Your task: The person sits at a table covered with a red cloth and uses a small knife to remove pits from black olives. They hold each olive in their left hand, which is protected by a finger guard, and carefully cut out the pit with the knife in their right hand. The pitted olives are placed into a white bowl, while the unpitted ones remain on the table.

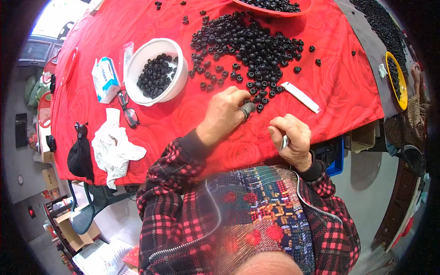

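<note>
My left hand (pixel 225 113) rests on the red tablecloth (pixel 339 87), its fingertips at the near edge of a heap of small black rubber rings (pixel 250 46). A grey cover sits on one fingertip (pixel 248 108), which touches a ring. My right hand (pixel 291 140) hovers near the table's front edge, closed around a thin metal tool (pixel 284 141). A white bowl (pixel 137 62) with several black rings in it stands left of the heap.
A white flat stick (pixel 300 96) lies right of my left hand. Glasses (pixel 128 108), a tissue pack (pixel 106 79), a crumpled white cloth (pixel 112 147) and a black pouch (pixel 80 153) lie at left. A red bowl (pixel 279 12) and a yellow dish (pixel 402 91) hold more rings.
</note>
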### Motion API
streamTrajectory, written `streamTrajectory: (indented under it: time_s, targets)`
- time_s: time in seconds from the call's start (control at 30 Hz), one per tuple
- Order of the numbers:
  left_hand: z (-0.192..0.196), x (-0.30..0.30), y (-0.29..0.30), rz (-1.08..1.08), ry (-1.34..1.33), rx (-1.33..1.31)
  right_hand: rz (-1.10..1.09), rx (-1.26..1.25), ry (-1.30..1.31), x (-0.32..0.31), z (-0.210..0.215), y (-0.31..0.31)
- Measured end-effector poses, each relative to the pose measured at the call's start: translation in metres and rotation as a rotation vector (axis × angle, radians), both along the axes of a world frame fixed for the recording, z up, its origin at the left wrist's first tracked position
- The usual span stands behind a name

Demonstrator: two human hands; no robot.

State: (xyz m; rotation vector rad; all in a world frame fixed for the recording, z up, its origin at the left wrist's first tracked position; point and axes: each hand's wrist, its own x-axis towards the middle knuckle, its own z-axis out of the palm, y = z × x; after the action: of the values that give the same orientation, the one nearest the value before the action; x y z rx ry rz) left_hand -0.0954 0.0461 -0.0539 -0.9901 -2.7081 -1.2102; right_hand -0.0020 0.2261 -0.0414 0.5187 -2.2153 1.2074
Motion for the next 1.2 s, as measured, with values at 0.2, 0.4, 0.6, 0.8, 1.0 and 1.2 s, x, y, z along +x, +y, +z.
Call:
streamTrajectory:
  time_s: [0.2, 0.4, 0.6, 0.8, 1.0, 1.2]
  targets:
    - [0.013, 0.015, -0.012, -0.021, -1.163, 0.736, -0.021, -0.096, -0.077, -0.004, 0.001, -0.001]
    - [0.012, 0.041, -0.01, -0.137, -1.271, 1.017, 0.045, -0.164, -0.109, -0.01, 0.006, -0.016]
    - [0.021, 0.046, -0.007, -0.078, -1.45, 1.021, 0.062, -0.137, -0.175, -0.007, 0.006, -0.01]
    - [0.027, 0.04, -0.019, -0.123, -1.554, 0.79, 0.163, -0.097, -0.166, -0.005, 0.006, -0.006]
    - [0.021, 0.036, -0.028, -0.258, -1.574, 0.71, 0.257, -0.075, -0.132, -0.007, 0.016, -0.005]
    - [0.018, 0.05, -0.021, -0.23, -1.5, 1.02, 0.118, 0.105, 0.134, -0.007, 0.019, -0.014]
